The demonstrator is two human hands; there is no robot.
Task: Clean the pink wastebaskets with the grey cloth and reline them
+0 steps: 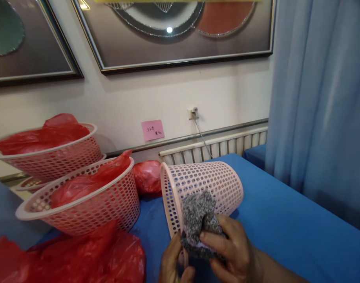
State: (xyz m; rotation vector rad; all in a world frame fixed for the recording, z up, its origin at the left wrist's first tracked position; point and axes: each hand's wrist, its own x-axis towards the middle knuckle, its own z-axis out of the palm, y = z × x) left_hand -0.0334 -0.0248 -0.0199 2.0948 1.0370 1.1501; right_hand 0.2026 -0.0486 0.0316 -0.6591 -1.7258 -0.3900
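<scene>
A pink perforated basket lies on its side on the blue surface, its open rim facing left. My right hand is closed around a fluffy grey cloth, which presses against the basket's side close to the rim. At the bottom centre, my left hand pinches the basket's lower rim, with the thumb and fingers on either side of it. The cloth covers part of the rim and of the basket's holes.
Pink baskets with red plastic bags stand at the left. Another red bag lies in front of them. A blue curtain hangs at the right; a radiator runs along the wall.
</scene>
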